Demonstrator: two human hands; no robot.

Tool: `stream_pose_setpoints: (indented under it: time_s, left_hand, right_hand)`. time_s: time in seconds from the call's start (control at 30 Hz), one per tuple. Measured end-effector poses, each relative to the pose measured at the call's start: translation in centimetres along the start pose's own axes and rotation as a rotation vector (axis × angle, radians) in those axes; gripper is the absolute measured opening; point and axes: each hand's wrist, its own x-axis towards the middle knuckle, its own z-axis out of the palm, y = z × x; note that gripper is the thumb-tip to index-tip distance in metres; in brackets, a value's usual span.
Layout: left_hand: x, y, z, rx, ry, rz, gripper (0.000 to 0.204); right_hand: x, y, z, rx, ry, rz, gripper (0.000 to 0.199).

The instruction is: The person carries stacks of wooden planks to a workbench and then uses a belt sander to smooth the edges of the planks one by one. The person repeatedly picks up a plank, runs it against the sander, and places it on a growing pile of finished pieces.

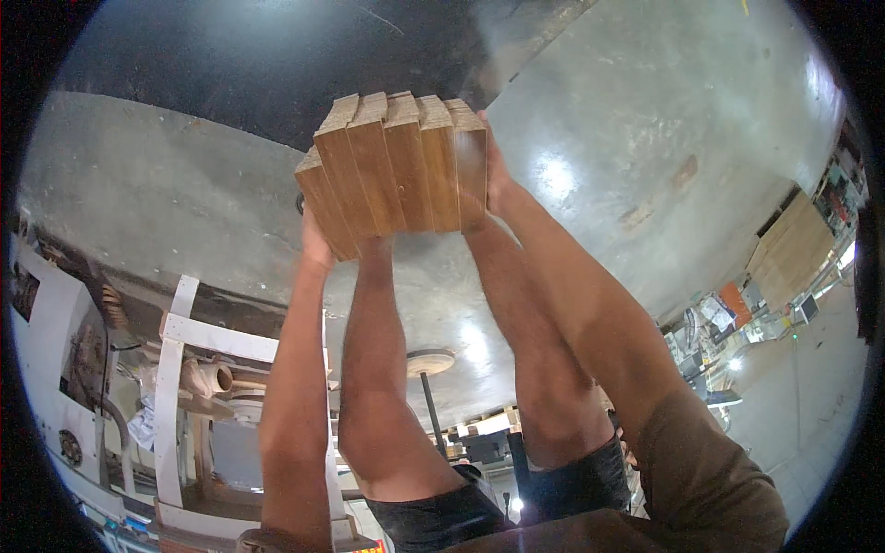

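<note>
Several brown wooden blocks (402,175) stand side by side in one row, held off the floor in front of my legs. Their rough, pale ends face up and away, and their tops are uneven, with the leftmost block sitting lowest. My left hand (316,243) presses against the left end of the row; its fingers are mostly hidden behind the wood. At the opposite end my right hand (498,171) grips the outer face of the rightmost block. The row is squeezed between both hands. A dark band shows at my left wrist or hand, partly hidden.
Grey concrete floor (590,203) stretches around me, with a large dark surface (277,55) ahead. At left stand a white frame (221,339) with items inside and a white machine (55,341). A round disc on a pole (430,361) shows between my legs. Boards (791,249) and clutter line the right.
</note>
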Motion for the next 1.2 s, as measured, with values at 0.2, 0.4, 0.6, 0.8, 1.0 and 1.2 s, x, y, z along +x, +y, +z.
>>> stream_pose_setpoints:
  time_s: [0.2,0.4,0.6,0.8,1.0,1.2]
  left_hand:
    - [-0.5,0.4,0.9,-0.074,0.046,-0.021,0.057]
    - [0.1,4.0,2.8,0.085,0.041,0.013,0.058]
    - [1.5,3.8,2.6,0.086,0.080,-0.002,0.063]
    - [1.6,1.7,2.9,0.002,-0.087,-0.039,0.064]
    - [0.6,-4.2,4.7,-0.182,-0.093,0.037,0.064]
    - [1.3,-4.0,4.3,-0.308,-0.167,0.025,0.065]
  right_hand:
    - [1.7,-0.3,-1.8,-0.120,-0.044,-0.091,0.086]
    - [0.5,0.4,-0.2,-0.161,-0.021,-0.146,0.084]
    - [1.5,0.3,-1.6,-0.075,0.115,-0.090,0.082]
    - [1.6,-0.8,-4.1,-0.200,0.028,-0.098,0.086]
    - [0.9,-3.3,-6.1,-0.349,-0.001,-0.061,0.085]
    - [1.6,-4.1,-7.2,-0.448,0.039,-0.086,0.088]
